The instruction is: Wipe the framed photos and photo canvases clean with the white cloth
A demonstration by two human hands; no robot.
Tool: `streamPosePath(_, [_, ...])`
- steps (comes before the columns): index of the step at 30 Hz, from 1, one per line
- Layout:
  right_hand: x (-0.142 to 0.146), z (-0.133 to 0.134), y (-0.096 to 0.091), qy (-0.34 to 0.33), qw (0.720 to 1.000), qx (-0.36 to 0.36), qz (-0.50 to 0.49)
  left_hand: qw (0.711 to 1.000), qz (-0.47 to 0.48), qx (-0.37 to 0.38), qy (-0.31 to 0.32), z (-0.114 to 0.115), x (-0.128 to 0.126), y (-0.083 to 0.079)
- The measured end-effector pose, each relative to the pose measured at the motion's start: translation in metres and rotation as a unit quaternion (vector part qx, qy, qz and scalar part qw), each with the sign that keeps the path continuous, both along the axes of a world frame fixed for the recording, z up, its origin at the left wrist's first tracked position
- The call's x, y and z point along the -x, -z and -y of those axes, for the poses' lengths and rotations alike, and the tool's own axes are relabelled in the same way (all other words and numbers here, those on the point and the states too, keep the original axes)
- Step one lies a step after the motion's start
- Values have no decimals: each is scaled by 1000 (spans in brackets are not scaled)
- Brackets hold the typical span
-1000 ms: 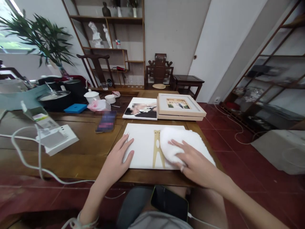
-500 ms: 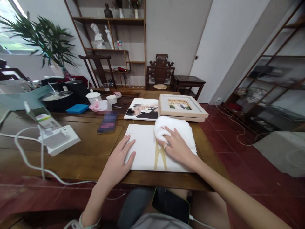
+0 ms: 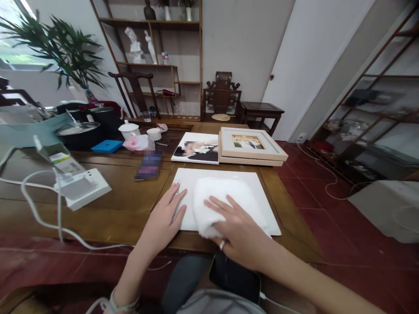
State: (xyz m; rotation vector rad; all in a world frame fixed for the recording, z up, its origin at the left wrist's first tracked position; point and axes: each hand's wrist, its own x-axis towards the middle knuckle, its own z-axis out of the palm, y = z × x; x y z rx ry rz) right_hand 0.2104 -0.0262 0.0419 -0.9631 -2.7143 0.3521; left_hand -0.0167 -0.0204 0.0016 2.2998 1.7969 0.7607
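Observation:
A white flat panel point(image 3: 262, 192) lies face down near the front edge of the wooden table point(image 3: 124, 200). My left hand point(image 3: 163, 218) rests flat on its left edge, fingers stretched out. My right hand point(image 3: 238, 231), a ring on one finger, presses flat on a white fluffy cloth point(image 3: 225, 200) that covers the middle of the panel. The wooden stand piece on the panel's back is hidden under the cloth.
Behind the panel lie a photo print point(image 3: 196, 148) and a stack of light framed pictures point(image 3: 250, 146). A phone point(image 3: 149, 165), a white power strip point(image 3: 83, 187) with cables, a pot point(image 3: 78, 133) and cups stand to the left. A dark phone point(image 3: 234, 277) rests on my lap.
My right hand has slid the cloth from the panel's far edge toward me and to the left, covering the wooden stand piece. The left hand has stayed in place.

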Motion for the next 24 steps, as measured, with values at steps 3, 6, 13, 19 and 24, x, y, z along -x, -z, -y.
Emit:
streamPosePath(3, [-1, -32, 1, 29, 999, -13, -1, 1000, 11, 1, -1, 0, 1, 0])
streamPosePath(6, [1, -58, 0, 47, 999, -21, -7, 999, 38, 8, 4, -1, 3, -1])
streamPosePath(13, [17, -48, 5, 86, 995, -58, 7, 994, 99, 27, 21, -2, 11, -2])
streamPosePath(19, [15, 15, -3, -24, 1000, -12, 7, 994, 108, 15, 23, -5, 12, 1])
streamPosePath(24, [-10, 15, -30, -125, 987, 102, 0, 995, 98, 29, 21, -5, 10, 0])
